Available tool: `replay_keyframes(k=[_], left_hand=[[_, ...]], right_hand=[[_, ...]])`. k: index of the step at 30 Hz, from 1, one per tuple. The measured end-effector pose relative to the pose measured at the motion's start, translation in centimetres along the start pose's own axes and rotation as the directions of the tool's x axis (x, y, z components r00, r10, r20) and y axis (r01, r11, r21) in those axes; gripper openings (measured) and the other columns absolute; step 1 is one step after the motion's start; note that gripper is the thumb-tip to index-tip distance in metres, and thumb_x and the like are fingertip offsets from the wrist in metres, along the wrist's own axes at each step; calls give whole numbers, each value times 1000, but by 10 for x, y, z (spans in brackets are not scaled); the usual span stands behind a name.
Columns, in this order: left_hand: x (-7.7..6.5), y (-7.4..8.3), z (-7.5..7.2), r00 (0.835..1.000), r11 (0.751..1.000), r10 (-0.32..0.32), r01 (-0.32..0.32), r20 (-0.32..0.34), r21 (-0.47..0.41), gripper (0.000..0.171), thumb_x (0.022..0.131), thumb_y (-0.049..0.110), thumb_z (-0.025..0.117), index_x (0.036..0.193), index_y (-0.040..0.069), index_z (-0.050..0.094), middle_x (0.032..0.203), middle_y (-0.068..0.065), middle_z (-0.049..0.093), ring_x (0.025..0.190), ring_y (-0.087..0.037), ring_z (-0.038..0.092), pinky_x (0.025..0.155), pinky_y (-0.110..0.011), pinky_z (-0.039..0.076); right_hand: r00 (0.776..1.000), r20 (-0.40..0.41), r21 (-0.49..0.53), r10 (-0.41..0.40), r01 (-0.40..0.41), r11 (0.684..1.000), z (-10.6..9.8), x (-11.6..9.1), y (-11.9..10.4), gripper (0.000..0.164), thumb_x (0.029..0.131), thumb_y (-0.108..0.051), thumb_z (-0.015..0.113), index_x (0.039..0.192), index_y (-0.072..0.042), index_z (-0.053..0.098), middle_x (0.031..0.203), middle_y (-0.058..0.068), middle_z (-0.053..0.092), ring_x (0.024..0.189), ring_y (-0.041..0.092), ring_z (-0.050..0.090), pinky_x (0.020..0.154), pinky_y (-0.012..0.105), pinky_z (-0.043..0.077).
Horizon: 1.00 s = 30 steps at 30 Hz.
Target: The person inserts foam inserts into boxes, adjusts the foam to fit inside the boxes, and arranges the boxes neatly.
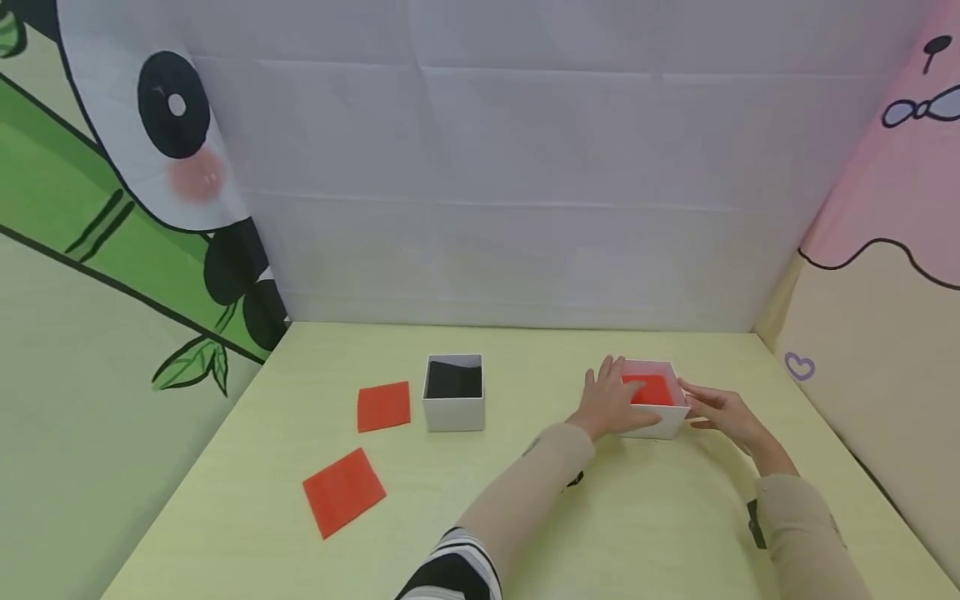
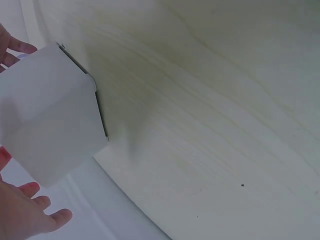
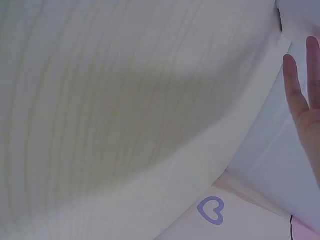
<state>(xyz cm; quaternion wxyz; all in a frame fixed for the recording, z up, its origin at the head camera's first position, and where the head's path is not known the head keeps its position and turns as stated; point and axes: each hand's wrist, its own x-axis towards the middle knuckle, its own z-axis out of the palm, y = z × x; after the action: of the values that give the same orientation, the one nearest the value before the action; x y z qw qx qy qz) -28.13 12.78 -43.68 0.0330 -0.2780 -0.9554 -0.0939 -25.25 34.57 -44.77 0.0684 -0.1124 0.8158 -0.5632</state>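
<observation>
On the right of the table stands a white open-topped box (image 1: pixel 648 423) with a red square piece (image 1: pixel 651 390) inside it. My left hand (image 1: pixel 611 404) is at the box's left side, fingers spread, one of them reaching over the rim above the red piece. Close against the opposite wall is my right hand (image 1: pixel 723 414), its fingers extended. In the left wrist view the box (image 2: pixel 55 120) lies between the left hand (image 2: pixel 22 212) and the right hand's fingertips (image 2: pixel 22 46). The right wrist view catches straight fingers (image 3: pixel 295 85) of the right hand at its edge.
A second white box (image 1: pixel 455 414) with a black piece (image 1: pixel 454 381) inside stands left of centre. To its left lie two flat red squares (image 1: pixel 383 406), one nearer the front. White cloth (image 1: pixel 480 208) hangs behind the table (image 1: pixel 450 492), with printed panels at both sides.
</observation>
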Motion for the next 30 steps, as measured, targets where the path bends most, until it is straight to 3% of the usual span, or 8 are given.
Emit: replay_keyframes(k=[6, 10, 14, 16, 18, 22, 24, 30], left_hand=[[-7, -5, -4, 996, 999, 48, -48, -73, 5, 57, 79, 60, 50, 127, 29, 50, 134, 1, 37, 124, -17, 29, 93, -37, 32], [-15, -9, -8, 986, 996, 89, -90, -138, -1, 54, 80, 57, 52, 125, 27, 52, 129, 3, 43, 117, -13, 35, 87, -31, 35], [-25, -13, -13, 987, 994, 84, -92, -136, -57, 55, 81, 56, 52, 128, 27, 50, 133, 2, 41, 120, -13, 34, 89, -31, 34], [-29, -14, -16, 990, 992, 75, -87, -123, -91, 55, 82, 55, 51, 128, 27, 50, 133, 1, 42, 120, -13, 34, 90, -31, 33], [-33, -15, -19, 990, 991, 76, -88, -116, -102, 55, 82, 56, 50, 128, 26, 50, 132, 1, 43, 120, -13, 35, 90, -31, 34], [-40, -19, -24, 988, 987, 91, -106, -125, -124, 52, 82, 55, 51, 124, 24, 54, 127, 2, 47, 117, -12, 38, 88, -31, 35], [-42, -22, -26, 986, 985, 95, -113, -135, -130, 51, 82, 55, 51, 122, 23, 56, 125, 3, 49, 115, -12, 40, 87, -31, 36], [-53, -31, -27, 984, 982, 119, -136, -133, -129, 49, 83, 54, 51, 121, 23, 57, 123, 2, 50, 114, -12, 41, 87, -31, 37]], right_hand=[[1000, -8, -11, -10, 10, 1000, 0, 1, 1, 45, 91, -14, 52, 128, 6, 34, 110, 7, 60, 80, 9, 61, 71, 34, 49], [1000, -6, -44, -23, 23, 999, -1, 1, 0, 45, 92, -14, 51, 128, 7, 34, 115, 23, 54, 80, 7, 61, 70, 33, 49], [1000, -5, -60, -23, 22, 998, -1, 0, -1, 46, 92, -13, 51, 128, 8, 33, 119, 34, 46, 80, 6, 61, 70, 34, 49], [1000, -5, -52, -27, 26, 998, -1, 0, -1, 45, 92, -13, 51, 128, 8, 33, 117, 25, 52, 80, 5, 60, 70, 33, 49], [999, -5, -39, -35, 34, 999, -1, 1, 0, 45, 91, -14, 52, 128, 6, 35, 112, 7, 59, 80, 5, 60, 70, 30, 49], [999, -8, -23, -52, 51, 998, 0, 1, 4, 45, 91, -15, 53, 129, 2, 38, 101, -24, 55, 80, 4, 60, 69, 27, 49], [999, -7, -32, -54, 54, 998, 0, 2, 3, 46, 91, -16, 53, 130, 2, 36, 106, -20, 55, 81, 4, 60, 70, 27, 49], [1000, 14, -63, -22, 23, 998, -1, 1, 0, 46, 92, -17, 51, 130, 3, 33, 121, 15, 53, 82, 5, 60, 72, 32, 49]])
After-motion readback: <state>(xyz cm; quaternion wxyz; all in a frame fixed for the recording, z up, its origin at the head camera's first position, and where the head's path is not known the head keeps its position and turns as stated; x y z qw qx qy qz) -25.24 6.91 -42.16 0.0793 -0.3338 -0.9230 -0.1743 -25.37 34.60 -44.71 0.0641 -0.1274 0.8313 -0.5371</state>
